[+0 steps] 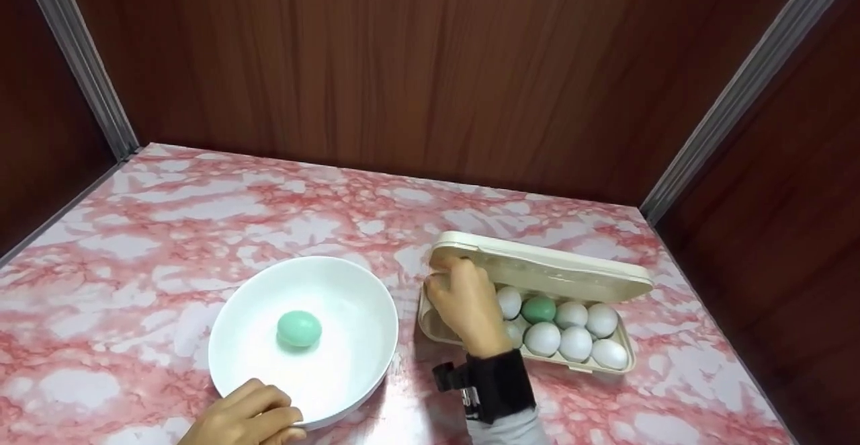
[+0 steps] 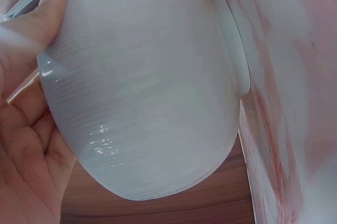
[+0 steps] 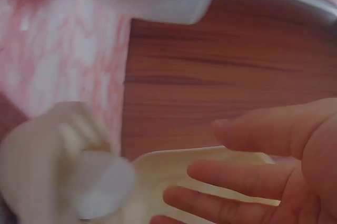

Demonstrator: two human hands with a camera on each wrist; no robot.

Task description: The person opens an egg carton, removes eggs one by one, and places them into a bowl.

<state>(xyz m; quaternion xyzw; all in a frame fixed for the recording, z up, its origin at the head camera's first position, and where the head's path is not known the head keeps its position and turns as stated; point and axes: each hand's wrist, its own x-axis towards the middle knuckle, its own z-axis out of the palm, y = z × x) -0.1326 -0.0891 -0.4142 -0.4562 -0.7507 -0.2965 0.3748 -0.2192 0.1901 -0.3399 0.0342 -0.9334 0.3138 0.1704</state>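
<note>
Left hand: the left hand (image 1: 243, 419) grips the near rim of the white bowl (image 1: 349, 371).
Right hand: the right hand (image 1: 470, 304) is over the left end of the cream egg box (image 1: 437, 329), fingers extended and spread, with nothing seen in its grasp.
Bowl egg: a pale green egg (image 1: 299, 329) lies inside the bowl.
Boxed eggs: white eggs (image 1: 543, 339) and one darker green egg (image 1: 539, 309) sit in two rows.
Lid: the lid (image 1: 564, 271) stands raised along the far side.
Desk: both containers rest on the red-and-white marbled desk (image 1: 168, 230), bowl left of box.
</note>
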